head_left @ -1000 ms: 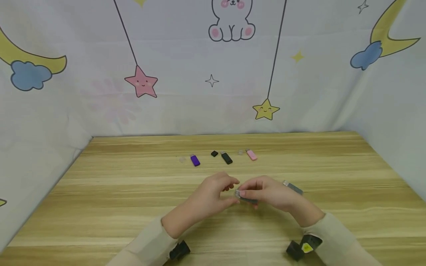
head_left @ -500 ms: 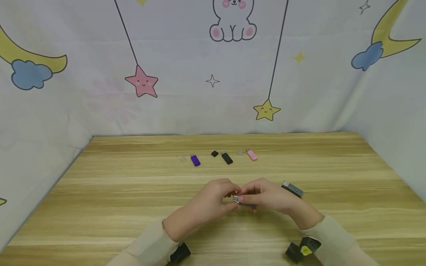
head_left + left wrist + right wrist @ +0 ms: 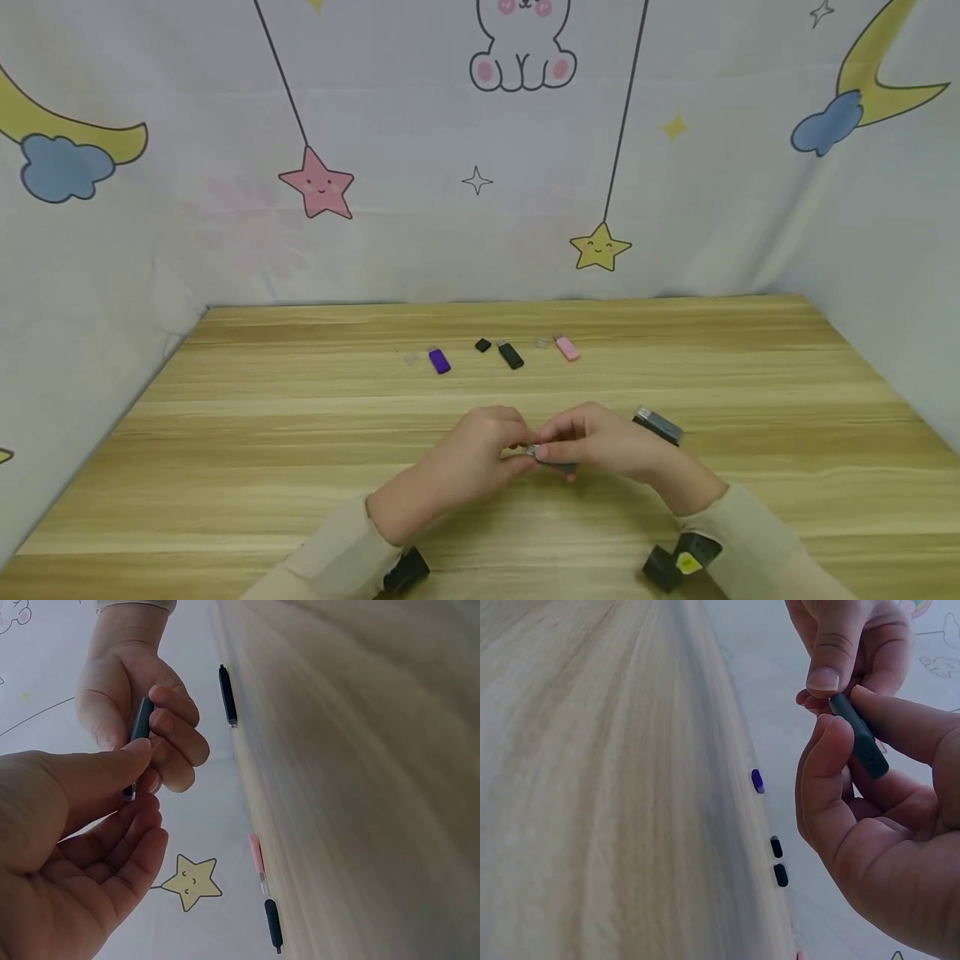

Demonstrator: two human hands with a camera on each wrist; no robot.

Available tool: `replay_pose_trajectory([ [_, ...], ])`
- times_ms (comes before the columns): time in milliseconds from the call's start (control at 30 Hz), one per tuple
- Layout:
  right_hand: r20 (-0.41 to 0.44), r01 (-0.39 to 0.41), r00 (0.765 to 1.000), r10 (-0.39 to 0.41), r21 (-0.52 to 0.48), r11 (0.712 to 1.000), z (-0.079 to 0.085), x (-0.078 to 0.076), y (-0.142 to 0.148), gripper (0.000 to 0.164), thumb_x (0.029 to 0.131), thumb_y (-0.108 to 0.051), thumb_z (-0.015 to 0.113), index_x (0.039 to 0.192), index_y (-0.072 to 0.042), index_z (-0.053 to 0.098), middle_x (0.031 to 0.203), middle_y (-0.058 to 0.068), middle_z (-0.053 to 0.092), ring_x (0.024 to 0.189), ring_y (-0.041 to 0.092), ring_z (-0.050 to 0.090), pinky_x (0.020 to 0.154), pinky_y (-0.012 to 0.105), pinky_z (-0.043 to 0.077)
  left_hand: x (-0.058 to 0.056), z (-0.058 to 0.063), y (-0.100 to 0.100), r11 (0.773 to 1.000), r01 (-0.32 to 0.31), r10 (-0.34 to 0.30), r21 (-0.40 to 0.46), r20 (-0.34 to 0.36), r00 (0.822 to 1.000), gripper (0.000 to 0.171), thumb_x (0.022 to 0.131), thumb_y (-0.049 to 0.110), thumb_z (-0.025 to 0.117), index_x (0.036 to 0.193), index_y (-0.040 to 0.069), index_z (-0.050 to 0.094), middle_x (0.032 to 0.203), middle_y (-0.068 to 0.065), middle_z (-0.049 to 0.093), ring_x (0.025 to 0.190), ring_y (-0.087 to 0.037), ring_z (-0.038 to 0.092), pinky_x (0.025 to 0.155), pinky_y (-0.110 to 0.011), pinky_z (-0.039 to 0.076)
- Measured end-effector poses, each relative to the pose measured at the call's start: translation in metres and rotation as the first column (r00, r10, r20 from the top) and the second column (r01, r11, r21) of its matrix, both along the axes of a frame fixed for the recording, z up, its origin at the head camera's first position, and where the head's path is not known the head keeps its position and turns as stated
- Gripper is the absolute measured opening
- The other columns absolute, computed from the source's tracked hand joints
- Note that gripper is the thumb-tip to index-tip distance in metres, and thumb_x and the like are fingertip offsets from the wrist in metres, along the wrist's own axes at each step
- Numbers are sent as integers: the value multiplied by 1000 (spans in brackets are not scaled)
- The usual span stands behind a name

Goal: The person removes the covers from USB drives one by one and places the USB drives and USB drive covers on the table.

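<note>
Near the middle of the table, my right hand (image 3: pixel 600 437) pinches a dark grey USB stick (image 3: pixel 859 739) by its body between thumb and fingers. My left hand (image 3: pixel 480 454) meets it from the other side, thumb and forefinger closed over the connector end. A clear cap (image 3: pixel 129 794) shows at that end in the left wrist view, just below the left thumb; the rest of it is hidden by the fingers. Another grey USB stick (image 3: pixel 662 425) lies on the table beside my right wrist, its metal connector bare.
Along the back of the wooden table (image 3: pixel 300 375) lie a purple USB stick (image 3: pixel 439 361), a black USB stick (image 3: pixel 511 356) and a pink USB stick (image 3: pixel 567 348). A black cap (image 3: pixel 483 345) and two clear caps (image 3: pixel 410 359) sit beside them. A printed white cloth (image 3: pixel 405 250) hangs behind.
My left hand has closed in on the connector end, its fingertips now meeting the stick. Both hands have come slightly nearer to me with the stick.
</note>
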State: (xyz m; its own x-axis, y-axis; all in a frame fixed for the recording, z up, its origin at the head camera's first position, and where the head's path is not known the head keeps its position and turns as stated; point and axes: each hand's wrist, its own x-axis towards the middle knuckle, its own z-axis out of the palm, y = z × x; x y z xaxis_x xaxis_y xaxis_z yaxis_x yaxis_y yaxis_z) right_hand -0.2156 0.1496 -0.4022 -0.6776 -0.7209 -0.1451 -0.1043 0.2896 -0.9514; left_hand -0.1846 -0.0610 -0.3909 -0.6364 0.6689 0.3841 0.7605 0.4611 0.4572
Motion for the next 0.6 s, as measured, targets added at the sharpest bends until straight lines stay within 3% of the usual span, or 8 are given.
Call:
replay_pose_trajectory([
  [300, -15, 23, 1000, -23, -17, 1000, -1, 1, -2, 28, 94, -19, 63, 106, 6, 68, 81, 5, 63, 65, 8, 54, 60, 23, 48, -2, -1, -2, 999, 18, -20, -42, -54, 998, 20, 82, 5, 75, 101, -1, 74, 84, -4, 67, 77, -13, 60, 67, -14, 48],
  [600, -44, 0, 999, -2, -54, 999, 0, 3, -2, 28, 95, -17, 61, 105, 8, 67, 80, 8, 61, 64, 7, 53, 60, 23, 48, -2, -1, -3, 998, 37, -43, -48, -142, 989, 22, 80, 5, 77, 101, -2, 74, 86, -5, 68, 80, -12, 62, 71, -14, 49],
])
